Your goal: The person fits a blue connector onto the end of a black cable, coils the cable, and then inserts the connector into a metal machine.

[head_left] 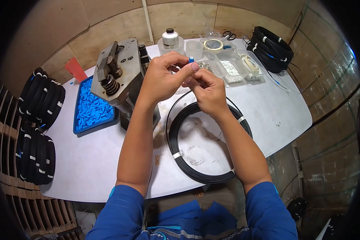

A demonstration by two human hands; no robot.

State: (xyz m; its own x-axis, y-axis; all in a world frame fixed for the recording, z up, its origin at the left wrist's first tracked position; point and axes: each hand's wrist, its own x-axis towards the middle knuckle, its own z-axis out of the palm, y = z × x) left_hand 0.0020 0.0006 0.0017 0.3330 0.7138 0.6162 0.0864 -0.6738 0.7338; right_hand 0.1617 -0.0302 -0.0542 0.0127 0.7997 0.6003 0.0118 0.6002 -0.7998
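Blue clip [191,59]: small, pinched between thumb and forefinger of left hand [164,78], raised above the table [88,160]. Right hand [208,90]: touching the left, fingers curled and pressed together on something too small to tell. Below: black cable coil [180,156] flat on table; press [120,76] and blue tray [77,129] of blue pieces to the left.

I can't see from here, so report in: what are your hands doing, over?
Left hand pinching small blue piece. Right hand pinched shut beside it, grip hidden. Black cable coil flat on table below. Nothing blocking.
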